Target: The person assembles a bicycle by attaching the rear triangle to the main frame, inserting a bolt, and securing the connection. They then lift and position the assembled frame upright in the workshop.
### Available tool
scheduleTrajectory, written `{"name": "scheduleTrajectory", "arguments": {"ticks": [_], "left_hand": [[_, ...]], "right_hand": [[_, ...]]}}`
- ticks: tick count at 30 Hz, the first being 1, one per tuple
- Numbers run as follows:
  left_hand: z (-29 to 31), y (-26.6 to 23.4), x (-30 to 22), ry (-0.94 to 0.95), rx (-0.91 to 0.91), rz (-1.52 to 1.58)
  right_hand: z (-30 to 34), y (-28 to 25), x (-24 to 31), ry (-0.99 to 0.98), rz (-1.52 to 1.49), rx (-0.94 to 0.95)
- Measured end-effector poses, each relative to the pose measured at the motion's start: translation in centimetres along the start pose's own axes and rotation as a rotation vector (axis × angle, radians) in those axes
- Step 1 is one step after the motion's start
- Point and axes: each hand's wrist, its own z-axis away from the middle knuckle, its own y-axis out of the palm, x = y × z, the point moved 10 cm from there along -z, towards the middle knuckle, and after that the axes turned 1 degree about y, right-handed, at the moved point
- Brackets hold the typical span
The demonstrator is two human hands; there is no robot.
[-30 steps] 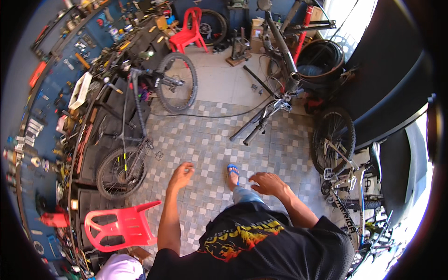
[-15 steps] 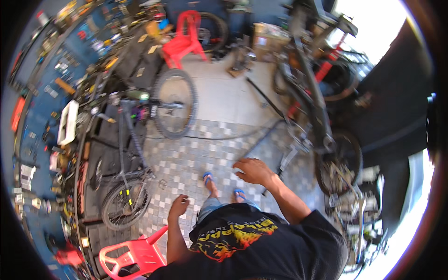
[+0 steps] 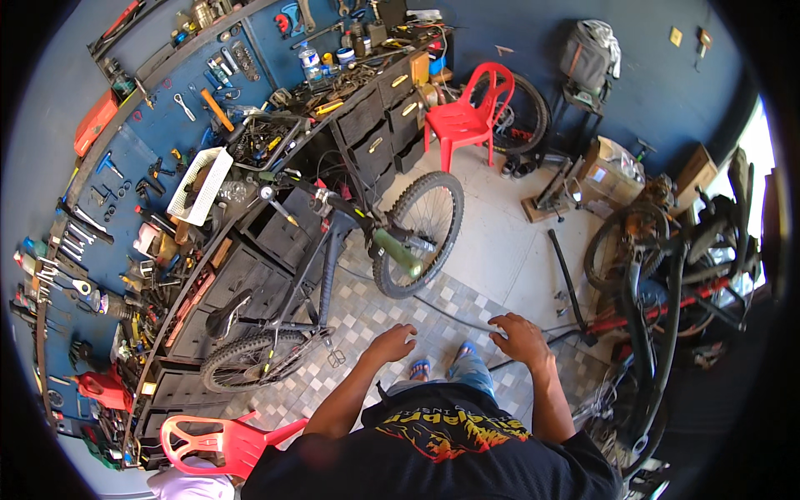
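Observation:
My left hand [image 3: 392, 342] hangs over the tiled floor with its fingers loosely stretched out and nothing in it. Farther right, my right hand [image 3: 522, 339] is also empty, its fingers spread. Nearest my left hand is a dark mountain bike [image 3: 328, 279], upright along the workbench and apart from the hand. Its green handlebar grip [image 3: 398, 254] points toward me, beside the knobby front tyre [image 3: 455, 218]. Below the frame, a pedal [image 3: 336, 358] shows near the rear wheel [image 3: 218, 367].
A workbench with black drawers [image 3: 364, 125] and a blue tool wall [image 3: 179, 137] run along the left. Red chairs stand ahead [image 3: 461, 122] and behind left [image 3: 242, 446]. A black cable [image 3: 450, 315] crosses the floor. Bike frames [image 3: 637, 333] crowd the right, near a cardboard box [image 3: 608, 185].
My view has swung, so the bike, bench and far chair sit farther right in the picture. My left hand has come forward and its fingers have straightened. Both hands stay empty.

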Motion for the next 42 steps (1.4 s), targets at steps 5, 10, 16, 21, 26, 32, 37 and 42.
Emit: {"name": "scheduleTrajectory", "arguments": {"ticks": [5, 10, 16, 21, 26, 32, 37, 42], "left_hand": [[-6.7, -1.2, -0.1, -0.017, -0.023, 0.052], [-14.6, -0.4, 0.4, -0.166, -0.074, 0.094], [-25.2, -3.0, -5.4, -0.216, -0.124, 0.173], [-29.3, -6.3, -8.0, -0.237, -0.286, 0.352], [-23.7, -5.2, -4.4, -0.474, -0.397, 0.366], [-10.2, 1.0, 1.3, -0.846, -0.545, 0.590], [1.9, 8.8, 5.2, -0.962, -0.597, 0.668], [15.6, 13.9, 9.4, -1.010, -0.615, 0.646]], "right_hand": [[-9.1, -3.5, -3.5, -0.026, 0.028, 0.009], [-18.9, -6.0, -11.0, -0.034, -0.026, 0.093], [-28.5, -13.4, -21.3, -0.044, 0.024, 0.174], [-36.7, -18.7, -25.5, -0.057, 0.137, 0.203], [-43.4, -18.3, -20.0, -0.286, 0.144, 0.198], [-44.3, -11.7, -5.4, -0.608, 0.119, 0.295], [-39.7, -7.9, 8.8, -0.838, -0.004, 0.194], [-34.7, -6.0, 20.3, -0.769, -0.048, -0.016]]}}
